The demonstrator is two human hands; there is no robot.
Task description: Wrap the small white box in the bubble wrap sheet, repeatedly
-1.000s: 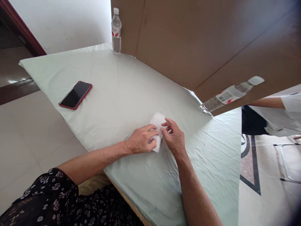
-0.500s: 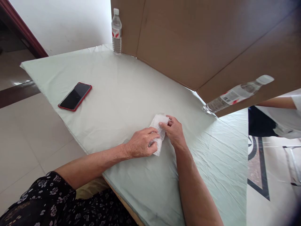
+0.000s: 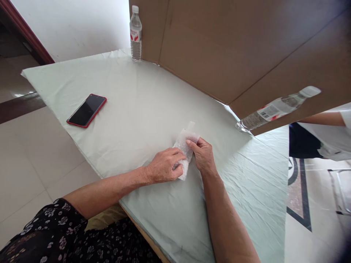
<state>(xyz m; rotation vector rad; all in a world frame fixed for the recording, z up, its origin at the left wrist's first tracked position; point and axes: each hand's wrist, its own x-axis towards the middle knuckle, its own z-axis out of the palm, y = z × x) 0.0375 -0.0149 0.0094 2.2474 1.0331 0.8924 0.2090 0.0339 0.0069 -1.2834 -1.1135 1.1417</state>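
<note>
A small bundle of whitish, translucent bubble wrap (image 3: 184, 140) lies on the cloth-covered table in front of me. A narrow flap of it stands out at the far end; whether anything is wrapped inside is hidden. My left hand (image 3: 166, 165) has its fingers curled over the near left part of the wrap and grips it. With thumb on top and fingers at the far right edge, my right hand (image 3: 204, 155) pinches the wrap.
A phone in a red case (image 3: 87, 110) lies on the pale green tablecloth (image 3: 131, 98). Brown cardboard panels (image 3: 203, 47) stand behind, with one water bottle (image 3: 135, 34) at the back left and another water bottle (image 3: 276, 109) at right. Beyond them shows a person's arm (image 3: 325, 118).
A flap of the bubble wrap now stands out at its far end, where it lay folded before. My right hand has shifted slightly; my left hand stays nearly in place.
</note>
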